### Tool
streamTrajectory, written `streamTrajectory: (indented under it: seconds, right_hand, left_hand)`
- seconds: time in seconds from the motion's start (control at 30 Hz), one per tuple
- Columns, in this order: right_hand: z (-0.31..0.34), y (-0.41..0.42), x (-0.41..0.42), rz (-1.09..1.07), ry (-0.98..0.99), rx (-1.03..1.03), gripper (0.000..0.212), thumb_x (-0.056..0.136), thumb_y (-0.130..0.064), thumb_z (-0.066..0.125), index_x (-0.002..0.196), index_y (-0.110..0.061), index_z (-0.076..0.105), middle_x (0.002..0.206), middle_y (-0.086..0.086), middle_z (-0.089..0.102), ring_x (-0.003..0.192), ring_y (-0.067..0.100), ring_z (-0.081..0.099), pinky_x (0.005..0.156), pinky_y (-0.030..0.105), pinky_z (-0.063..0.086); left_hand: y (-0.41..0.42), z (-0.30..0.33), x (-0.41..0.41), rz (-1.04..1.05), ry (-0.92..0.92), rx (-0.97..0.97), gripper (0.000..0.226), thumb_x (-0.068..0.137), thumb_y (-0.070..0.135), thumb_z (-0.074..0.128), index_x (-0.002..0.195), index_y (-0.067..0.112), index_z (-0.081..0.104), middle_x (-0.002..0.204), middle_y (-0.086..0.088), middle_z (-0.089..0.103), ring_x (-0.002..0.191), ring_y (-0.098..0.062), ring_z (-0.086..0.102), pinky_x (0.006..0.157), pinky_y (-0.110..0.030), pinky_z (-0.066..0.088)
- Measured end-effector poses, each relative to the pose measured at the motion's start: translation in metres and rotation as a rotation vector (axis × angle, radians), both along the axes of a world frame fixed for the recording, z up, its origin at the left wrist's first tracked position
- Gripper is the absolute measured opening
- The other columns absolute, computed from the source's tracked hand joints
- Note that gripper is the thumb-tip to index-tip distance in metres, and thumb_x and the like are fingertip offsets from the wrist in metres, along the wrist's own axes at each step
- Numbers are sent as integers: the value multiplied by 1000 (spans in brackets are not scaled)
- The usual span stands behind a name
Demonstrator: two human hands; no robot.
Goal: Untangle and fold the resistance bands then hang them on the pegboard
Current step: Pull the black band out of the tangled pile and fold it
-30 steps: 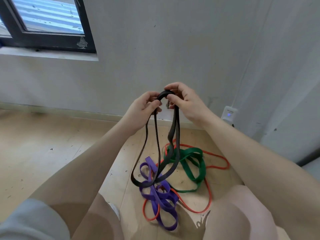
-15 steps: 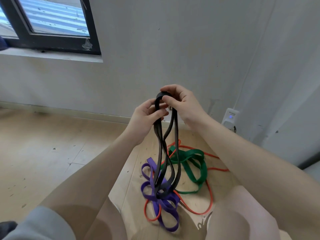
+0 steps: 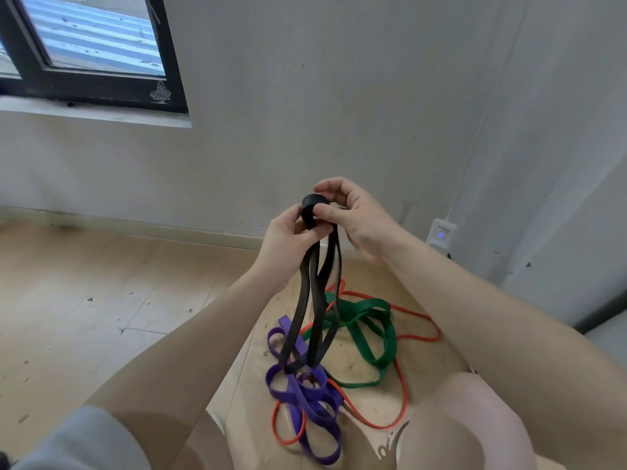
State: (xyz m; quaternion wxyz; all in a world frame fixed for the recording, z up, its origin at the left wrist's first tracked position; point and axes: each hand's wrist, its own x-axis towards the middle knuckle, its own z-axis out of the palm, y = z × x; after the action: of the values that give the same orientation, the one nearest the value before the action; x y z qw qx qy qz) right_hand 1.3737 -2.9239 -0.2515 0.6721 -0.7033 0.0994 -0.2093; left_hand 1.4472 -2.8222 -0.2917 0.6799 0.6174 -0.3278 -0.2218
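Basically both hands, left hand and right hand, pinch black band top, gathering loops to fold it clear of floor pile.

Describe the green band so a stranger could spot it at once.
Look down from the grey wall to the wooden floor, where a heap of bands lies between the person's knees. The green band is the broad, flat loop on the heap's right side, ringed by the thin orange band, with the purple band bunched to its left.
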Motion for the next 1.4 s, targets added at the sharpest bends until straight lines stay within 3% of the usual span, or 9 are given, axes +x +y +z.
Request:
streamTrajectory:
  seconds: [0.27, 0.4, 0.53, 0.77, 0.9, 1.07, 1.17, 1.27, 1.4]
  right_hand:
    - [-16, 4, 8, -14, 51, -55, 23, 86, 2, 59, 94, -19, 57, 86, -3, 62, 74, 1, 63, 74, 16, 51]
    - [-15, -7, 5, -218, 93, -301, 15, 83, -10, 66, 93, -18, 59, 94, -7, 62, 93, 5, 57, 88, 23, 45]
    - [-25, -10, -3, -325, 141, -458, 8, 86, -19, 65, 88, -18, 57, 89, 0, 60, 79, 13, 58, 64, 19, 50]
    - [-36, -2, -4, -440, 70, -496, 6, 94, -14, 52, 96, -13, 57, 88, 4, 64, 83, 19, 65, 70, 24, 56]
    - [-30, 1, -7, -385, 25, -406, 4, 92, -11, 56, 88, -10, 56, 76, -4, 60, 67, 6, 63, 57, 10, 49]
    - [-28, -1, -4, -382, 3, -397, 3, 91, -12, 57, 88, -14, 59, 78, -7, 61, 72, 3, 60, 65, 11, 50]
    - [-36, -7, -4, -281, -82, -131, 18, 93, -11, 53, 102, -22, 64, 98, 0, 68, 94, 10, 64, 83, 21, 52]
    - [-62, 4, -8, -217, 86, -99, 49, 92, -23, 55, 139, -22, 39, 132, -7, 51, 122, 4, 47, 94, 14, 40]
    - [-90, 31, -4, -181, 258, -285, 69, 85, -31, 66, 142, -23, 28, 119, -18, 46, 113, -2, 43, 92, 16, 37]
  left_hand:
    - [-2, -15, -4, 87, 41, -2, 22, 85, 13, 65, 105, 21, 65, 93, 3, 73, 91, -10, 68, 84, -30, 53]
    - [2, -14, 3, 58, 4, 45, 18, 87, 11, 62, 98, 25, 64, 90, 4, 72, 88, -8, 68, 83, -27, 52]
    - [5, -14, 7, -20, -61, 118, 23, 87, 8, 62, 104, 24, 64, 94, -1, 73, 90, -12, 69, 88, -31, 52]
    - [-3, -14, 0, -33, -304, 251, 32, 89, 17, 60, 120, 20, 56, 107, 5, 67, 102, -8, 62, 92, -26, 49]
    - [-1, -7, 4, 2, -369, 308, 25, 94, 17, 50, 119, 17, 56, 103, 2, 66, 95, -10, 60, 81, -17, 47]
    - [-2, 3, 4, 35, -319, 285, 22, 87, 14, 63, 108, 16, 64, 97, -2, 70, 89, -16, 67, 84, -34, 55]
    - [-5, 13, 10, 121, -295, 243, 15, 84, 18, 67, 98, 22, 66, 92, 1, 70, 88, -15, 67, 85, -39, 55]
    - [-9, 24, 14, 247, -208, 193, 6, 82, 20, 69, 87, 21, 67, 85, -3, 71, 84, -20, 68, 84, -43, 55]
    - [-13, 33, 13, 307, -108, 102, 9, 82, 16, 68, 83, 7, 66, 81, -15, 66, 75, -20, 63, 82, -46, 54]
